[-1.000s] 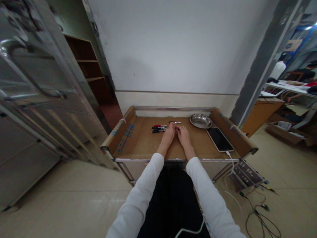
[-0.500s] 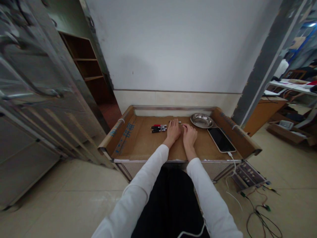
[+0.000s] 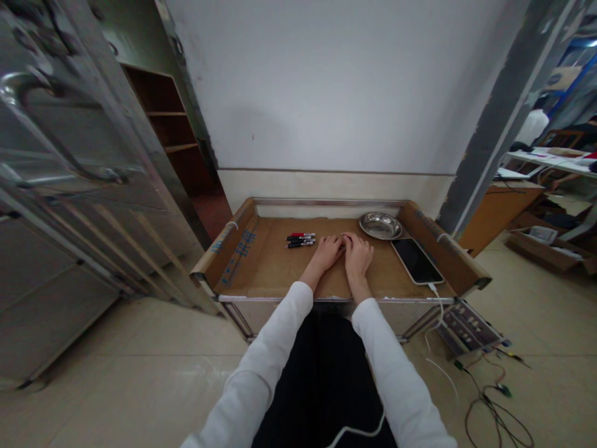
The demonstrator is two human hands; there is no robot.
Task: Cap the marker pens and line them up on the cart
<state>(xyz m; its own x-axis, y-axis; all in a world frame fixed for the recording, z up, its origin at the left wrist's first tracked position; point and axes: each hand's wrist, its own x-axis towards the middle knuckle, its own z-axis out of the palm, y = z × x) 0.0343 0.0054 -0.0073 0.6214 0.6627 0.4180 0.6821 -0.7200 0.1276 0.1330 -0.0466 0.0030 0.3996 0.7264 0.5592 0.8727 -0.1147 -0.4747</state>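
My left hand point(image 3: 330, 251) and my right hand point(image 3: 358, 254) meet over the middle of the cardboard-lined tabletop point(image 3: 270, 274). Both have their fingers curled, and the fingertips come together between them. Whatever is pinched there is too small and too covered to name. Left of my left hand lies a small row of pens, a red pen point(image 3: 303, 234) at the back and black pens point(image 3: 300, 244) in front. A round metal dish point(image 3: 380, 226) stands behind and to the right of my right hand.
A phone point(image 3: 417, 261) with a white cable point(image 3: 439, 305) plugged in lies at the right. Cardboard side walls point(image 3: 441, 246) rise at both ends of the table. An electrical unit point(image 3: 471, 330) and loose wires point(image 3: 494, 404) are on the floor. A metal door point(image 3: 93, 186) stands left.
My left hand has drawn its fingers in and moved right, up against my right hand. The slim piece that showed beyond its fingers is now hidden. The pens stay put.
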